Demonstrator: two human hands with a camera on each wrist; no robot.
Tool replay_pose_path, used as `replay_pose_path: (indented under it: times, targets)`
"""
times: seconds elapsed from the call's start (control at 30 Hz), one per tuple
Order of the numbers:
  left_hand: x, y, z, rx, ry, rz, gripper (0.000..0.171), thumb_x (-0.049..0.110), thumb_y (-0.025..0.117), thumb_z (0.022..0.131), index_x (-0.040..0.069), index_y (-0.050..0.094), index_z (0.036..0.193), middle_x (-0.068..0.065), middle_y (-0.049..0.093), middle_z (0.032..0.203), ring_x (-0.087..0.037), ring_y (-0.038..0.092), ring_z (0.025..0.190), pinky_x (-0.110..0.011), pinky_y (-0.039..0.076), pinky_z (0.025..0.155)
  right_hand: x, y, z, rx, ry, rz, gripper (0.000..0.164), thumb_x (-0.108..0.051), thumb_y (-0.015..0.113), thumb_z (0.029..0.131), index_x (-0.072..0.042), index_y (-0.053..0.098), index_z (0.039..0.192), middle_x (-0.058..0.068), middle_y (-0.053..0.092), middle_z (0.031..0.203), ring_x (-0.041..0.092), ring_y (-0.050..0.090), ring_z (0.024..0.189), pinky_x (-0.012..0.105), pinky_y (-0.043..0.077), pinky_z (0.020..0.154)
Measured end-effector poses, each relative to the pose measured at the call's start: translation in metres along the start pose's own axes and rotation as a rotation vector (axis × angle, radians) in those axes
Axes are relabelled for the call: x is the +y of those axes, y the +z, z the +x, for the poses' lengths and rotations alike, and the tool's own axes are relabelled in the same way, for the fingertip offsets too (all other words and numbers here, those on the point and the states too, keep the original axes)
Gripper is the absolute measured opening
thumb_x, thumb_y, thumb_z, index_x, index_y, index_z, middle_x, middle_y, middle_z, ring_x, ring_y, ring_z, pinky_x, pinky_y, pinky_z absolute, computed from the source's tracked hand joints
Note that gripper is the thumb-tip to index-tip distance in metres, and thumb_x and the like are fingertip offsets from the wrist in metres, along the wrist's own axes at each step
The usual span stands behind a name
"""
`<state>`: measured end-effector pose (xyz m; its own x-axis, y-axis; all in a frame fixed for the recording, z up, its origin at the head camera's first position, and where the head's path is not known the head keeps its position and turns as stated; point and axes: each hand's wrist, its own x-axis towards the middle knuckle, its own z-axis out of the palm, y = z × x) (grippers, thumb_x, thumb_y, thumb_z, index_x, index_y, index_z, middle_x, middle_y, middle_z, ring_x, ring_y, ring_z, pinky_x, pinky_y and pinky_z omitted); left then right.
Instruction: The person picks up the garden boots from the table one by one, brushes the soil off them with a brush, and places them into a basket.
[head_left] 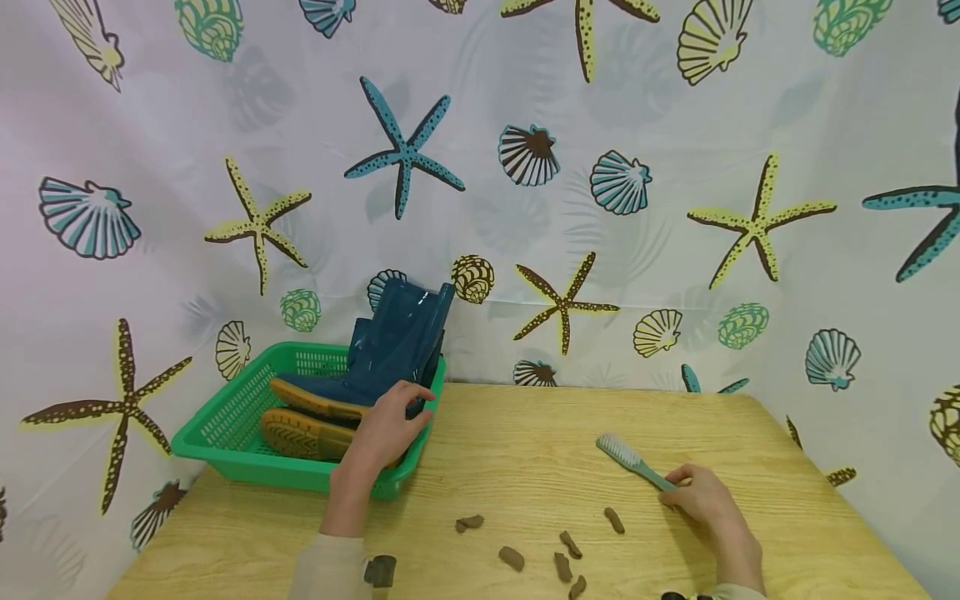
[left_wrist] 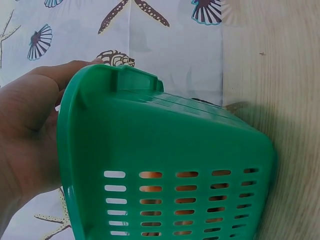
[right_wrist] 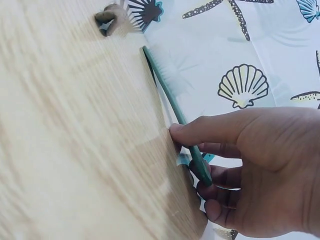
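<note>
A pair of dark blue rubber boots [head_left: 390,337] with tan soles lies on its side in a green plastic basket [head_left: 247,473]. My left hand [head_left: 386,425] is over the boots at the basket's right end, thumb and index finger apart beside the rim. In the left wrist view the basket [left_wrist: 100,135] hides most of that hand's [left_wrist: 30,125] fingers, so I cannot tell whether they grip a boot. On the right, my right hand [head_left: 701,496] pinches the handle of a green scrub brush [head_left: 637,467] with pale bristles, its head pointing away to the left.
Several small brown lumps [head_left: 512,558] lie scattered on the wooden table [head_left: 510,450] between the hands. A white cloth [head_left: 480,225] printed with shells and starfish hangs behind and along both sides of the table.
</note>
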<state>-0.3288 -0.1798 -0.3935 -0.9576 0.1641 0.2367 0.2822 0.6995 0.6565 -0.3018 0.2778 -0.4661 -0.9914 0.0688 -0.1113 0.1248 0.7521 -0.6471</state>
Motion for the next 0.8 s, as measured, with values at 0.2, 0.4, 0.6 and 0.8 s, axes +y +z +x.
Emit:
replay_pose_path:
  times: [0.2, 0.4, 0.6, 0.8]
  targets:
    - [0.000, 0.001, 0.001, -0.002, 0.003, 0.012, 0.025, 0.021, 0.064, 0.098, 0.016, 0.066, 0.123, -0.007, 0.057, 0.131, -0.027, 0.057, 0.115, -0.048, 0.050, 0.094, -0.003, 0.000, -0.004, -0.051, 0.026, -0.007, 0.039, -0.029, 0.072, 0.089, 0.005, 0.057, 0.101, 0.018, 0.060, 0.098, 0.027, 0.054, 0.087, 0.040, 0.048, 0.076]
    - [0.001, 0.002, 0.000, -0.009, 0.003, 0.018, 0.025, 0.022, 0.064, 0.098, 0.018, 0.066, 0.122, -0.007, 0.057, 0.130, -0.027, 0.058, 0.115, -0.048, 0.050, 0.094, -0.004, -0.002, -0.005, -0.107, 0.024, -0.057, 0.041, -0.035, 0.069, 0.092, 0.005, 0.059, 0.095, 0.014, 0.060, 0.093, 0.024, 0.055, 0.086, 0.037, 0.050, 0.075]
    - [0.003, 0.003, 0.000, -0.014, 0.003, 0.016, 0.025, 0.022, 0.064, 0.098, 0.017, 0.066, 0.123, -0.007, 0.059, 0.128, -0.027, 0.058, 0.115, -0.048, 0.050, 0.095, -0.006, -0.001, -0.006, -0.098, 0.022, -0.039, 0.030, -0.028, 0.067, 0.093, 0.000, 0.060, 0.085, 0.006, 0.058, 0.074, 0.017, 0.051, 0.068, 0.029, 0.043, 0.064]
    - [0.004, 0.006, 0.001, -0.018, 0.026, 0.011, 0.025, 0.022, 0.064, 0.098, 0.016, 0.067, 0.122, -0.007, 0.059, 0.129, -0.028, 0.059, 0.115, -0.047, 0.051, 0.095, -0.012, -0.004, -0.003, 0.075, -0.052, 0.010, 0.024, -0.017, 0.055, 0.098, 0.004, 0.062, 0.108, 0.013, 0.067, 0.091, 0.021, 0.061, 0.077, 0.031, 0.047, 0.066]
